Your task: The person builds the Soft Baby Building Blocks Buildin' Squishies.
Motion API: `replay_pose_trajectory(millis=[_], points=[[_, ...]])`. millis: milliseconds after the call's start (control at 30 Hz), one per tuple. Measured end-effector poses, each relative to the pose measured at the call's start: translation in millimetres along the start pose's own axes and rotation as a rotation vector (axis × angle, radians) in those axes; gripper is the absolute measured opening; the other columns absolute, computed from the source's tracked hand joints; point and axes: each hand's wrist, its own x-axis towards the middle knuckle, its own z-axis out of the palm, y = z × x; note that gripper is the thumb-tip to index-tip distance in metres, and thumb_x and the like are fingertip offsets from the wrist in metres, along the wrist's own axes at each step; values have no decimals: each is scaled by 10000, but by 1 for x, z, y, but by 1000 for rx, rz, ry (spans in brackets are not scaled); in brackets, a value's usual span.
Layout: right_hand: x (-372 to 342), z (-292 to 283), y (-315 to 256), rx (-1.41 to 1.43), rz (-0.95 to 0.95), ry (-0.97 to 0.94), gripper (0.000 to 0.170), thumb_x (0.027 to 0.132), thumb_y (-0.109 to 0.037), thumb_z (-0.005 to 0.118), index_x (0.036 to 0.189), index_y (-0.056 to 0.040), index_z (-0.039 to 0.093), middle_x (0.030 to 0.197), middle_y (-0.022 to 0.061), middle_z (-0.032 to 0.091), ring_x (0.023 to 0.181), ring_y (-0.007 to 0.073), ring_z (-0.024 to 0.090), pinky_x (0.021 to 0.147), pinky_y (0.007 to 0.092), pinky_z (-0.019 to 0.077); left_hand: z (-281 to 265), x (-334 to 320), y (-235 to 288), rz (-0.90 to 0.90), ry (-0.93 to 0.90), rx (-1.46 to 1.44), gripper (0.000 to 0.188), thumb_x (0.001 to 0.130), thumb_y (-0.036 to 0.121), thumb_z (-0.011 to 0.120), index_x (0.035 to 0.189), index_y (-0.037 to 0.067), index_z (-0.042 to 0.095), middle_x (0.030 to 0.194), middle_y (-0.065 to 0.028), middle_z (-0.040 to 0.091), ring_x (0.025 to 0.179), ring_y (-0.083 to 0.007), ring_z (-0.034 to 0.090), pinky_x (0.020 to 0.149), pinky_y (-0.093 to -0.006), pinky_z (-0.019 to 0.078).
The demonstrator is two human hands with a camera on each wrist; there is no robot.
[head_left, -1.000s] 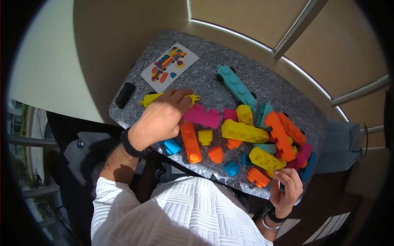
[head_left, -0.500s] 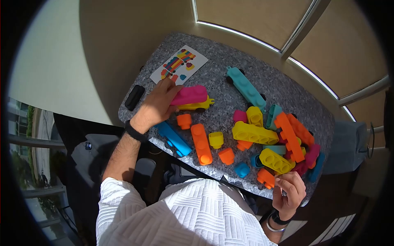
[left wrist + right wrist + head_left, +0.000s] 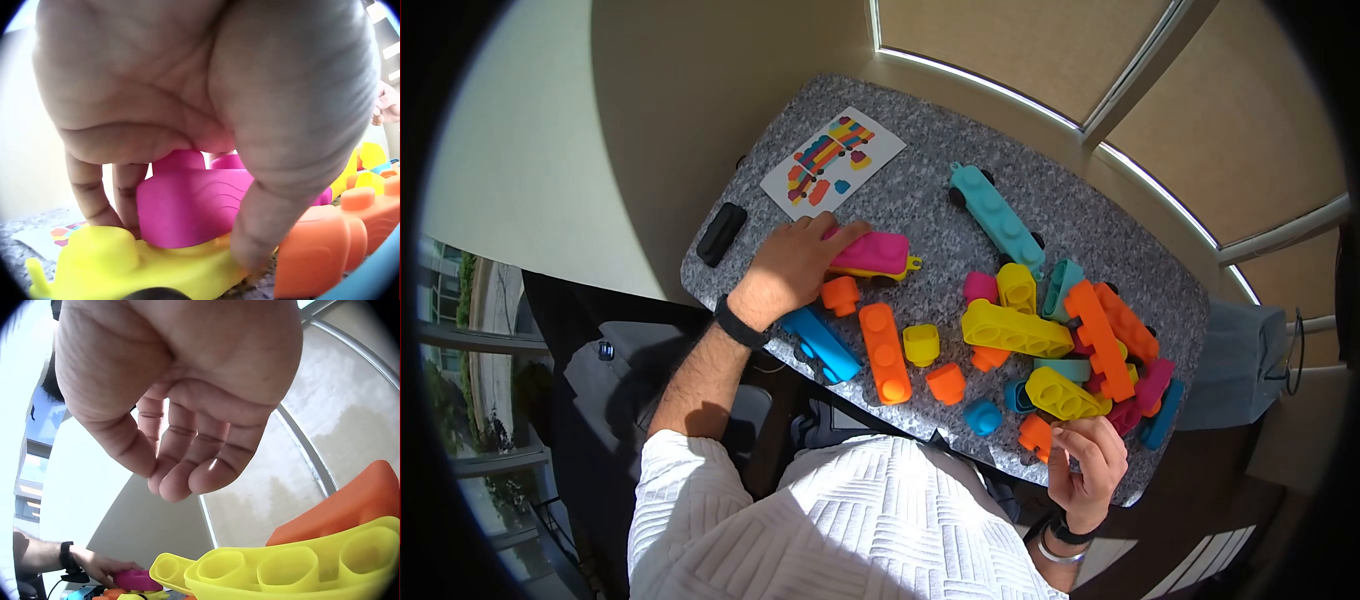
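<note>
While grasping magenta block [image 3: 885,252] on yellow base [image 3: 181,265], just above centre of head view, with left hand [image 3: 788,264], nothing with right hand [image 3: 1090,460], expect light, stiff handling; hold by long sides.

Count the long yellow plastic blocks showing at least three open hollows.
2: one long yellow plastic block right of centre on the speckled grey table, and a second yellow block just beyond the right hand. Others may be hidden.
</note>
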Motion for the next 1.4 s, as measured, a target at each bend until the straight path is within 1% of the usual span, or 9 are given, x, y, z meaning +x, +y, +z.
replay_pose_trajectory(millis=[233,433,533,667,800,933,1067,1167,1400], points=[[-1,2,4,-41,23,-32,275,783,60,821,1025,-37,734,915,111,758,758,306,717,658,389,544,17,-11,4,-2,123,220,801,881,69,746,1642,203,536,1260,-141,643,1168,-348,705,943,-448,593],[0,-4,8,-97,53,-52,292,779,93,803,1037,-26,736,940,120,756,813,318,728,708,395,568,0,3,15,-42,-70,51,899,833,-11,779,1656,246,527,1299,-142,637,1199,-376,693,980,-475,567],[-4,-14,13,-178,87,-21,280,800,73,813,1053,-25,746,958,128,755,808,333,721,705,418,568,-1,2,12,-79,-71,-89,991,787,-128,757,1670,244,508,1443,-154,621,1335,-438,642,1086,-516,549],[-17,-33,14,-214,157,49,319,782,110,809,1074,-4,750,953,142,749,799,330,719,702,401,571,-16,-9,31,11,160,-71,976,745,-229,626,1638,159,550,1661,-215,516,1492,-468,547,1225,-560,498],[-31,-45,19,-261,217,92,348,768,141,815,1082,3,755,970,146,747,828,322,735,715,385,583,-28,-19,69,147,217,-264,714,781,-153,670,1455,83,690,1532,-200,621,1408,-452,619,1150,-533,546],[-43,-62,21,-355,316,139,318,836,112,841,1120,-13,772,1036,134,758,894,318,756,754,386,606,-25,-35,89,274,118,-361,435,828,-97,729,1242,35,747,1426,-168,696,1336,-415,666,1110,-486,552],[-57,-82,28,-447,420,220,300,862,104,828,1127,-27,777,1033,126,761,914,295,774,781,377,623,-25,-41,90,220,130,-402,388,817,-118,732,1181,14,760,1303,-146,759,1219,-378,719,1036,-445,575],[-71,-87,40,-497,503,138,233,866,73,836,1053,-39,754,981,112,736,869,306,766,729,398,615,-29,-44,91,190,78,-467,381,817,-120,735,1175,8,760,1234,-147,778,1130,-367,742,981,-434,589],[-89,-68,50,-463,628,-64,358,845,-72,916,1173,-72,773,1197,149,744,1111,393,734,943,479,620,-37,-37,102,315,96,-474,348,804,-112,781,1130,6,758,1156,-136,790,1048,-344,754,919,-422,594]])
